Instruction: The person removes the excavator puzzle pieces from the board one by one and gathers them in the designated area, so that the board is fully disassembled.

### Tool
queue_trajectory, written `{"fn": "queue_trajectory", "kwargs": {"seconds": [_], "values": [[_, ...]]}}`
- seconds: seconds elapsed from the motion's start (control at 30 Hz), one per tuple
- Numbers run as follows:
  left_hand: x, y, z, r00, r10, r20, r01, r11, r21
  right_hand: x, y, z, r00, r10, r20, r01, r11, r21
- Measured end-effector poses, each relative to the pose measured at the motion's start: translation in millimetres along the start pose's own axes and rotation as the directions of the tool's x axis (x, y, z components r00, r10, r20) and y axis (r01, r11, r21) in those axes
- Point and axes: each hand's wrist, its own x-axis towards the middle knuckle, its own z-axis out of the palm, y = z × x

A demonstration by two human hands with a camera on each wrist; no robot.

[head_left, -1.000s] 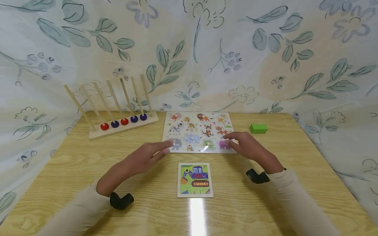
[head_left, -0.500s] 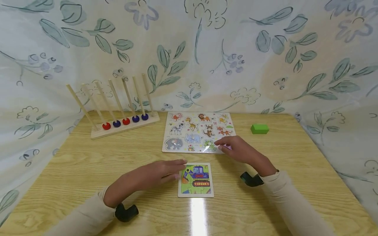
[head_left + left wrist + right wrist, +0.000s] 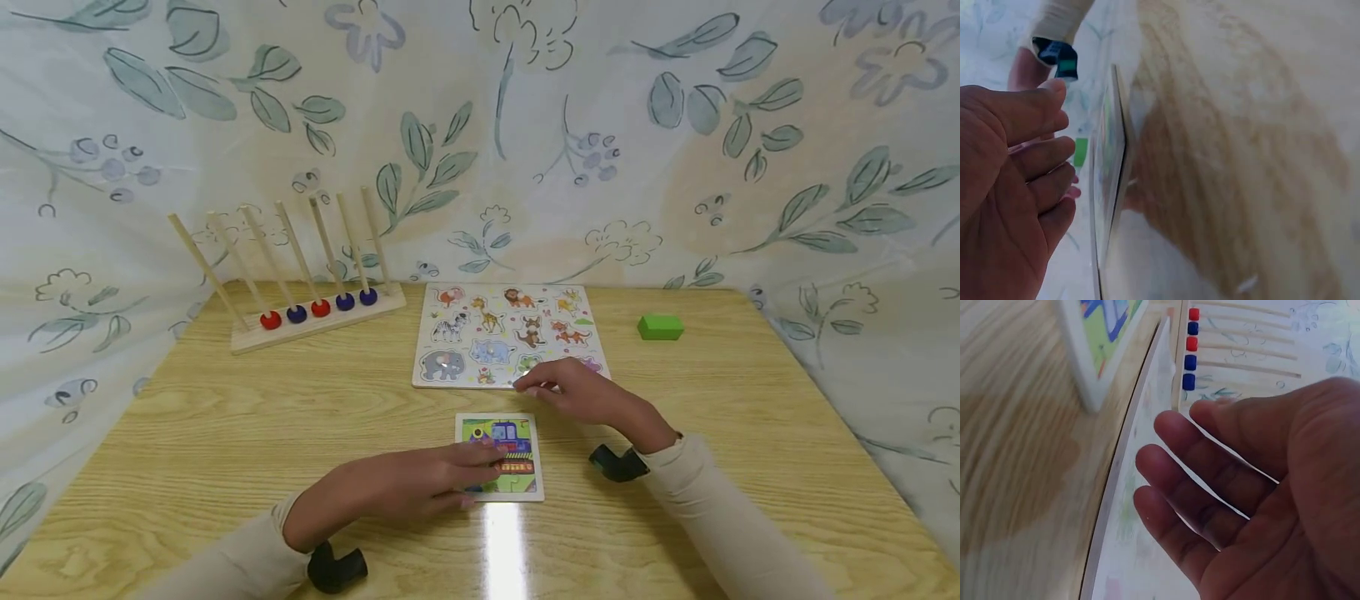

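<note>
In the head view my left hand (image 3: 408, 483) hovers over the left part of a small jigsaw puzzle (image 3: 523, 483) with a digger picture in a white frame. Its fingers are loosely extended, and the left wrist view shows nothing held in the palm. My right hand (image 3: 581, 392) is above the front edge of an animal peg puzzle board (image 3: 465, 333), covering part of the frog and purple animal pieces. The right wrist view shows relaxed, slightly bent fingers (image 3: 1172, 475) with nothing between them.
A wooden bead stand (image 3: 322, 321) with upright rods and several red and blue beads is at the back left. A green block (image 3: 660, 327) lies right of the animal board. A floral cloth (image 3: 525, 125) hangs behind the wooden table (image 3: 225, 433).
My left hand has moved from the animal board's elephant corner toward me and over the digger puzzle. The right hand has shifted left and nearer along the animal board.
</note>
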Motion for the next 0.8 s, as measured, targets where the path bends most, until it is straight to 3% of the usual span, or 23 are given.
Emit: {"fn": "queue_trajectory", "kwargs": {"seconds": [0.3,0.47,0.8], "values": [[4.3,-4.2,10.5,0.998,0.051,0.024,-0.051,0.998,0.03,10.8,-6.1,9.3,0.996,-0.02,0.091,0.014,0.998,0.065],[4.7,-3.6,11.6,0.999,0.026,0.031,-0.027,0.999,0.026,16.4,-10.8,16.7,0.984,-0.055,0.167,0.036,0.992,0.118],[5.7,-6.5,10.9,1.0,0.012,0.026,-0.014,0.997,0.081,26.6,-20.1,20.8,0.974,-0.087,0.207,0.054,0.986,0.16]]}}
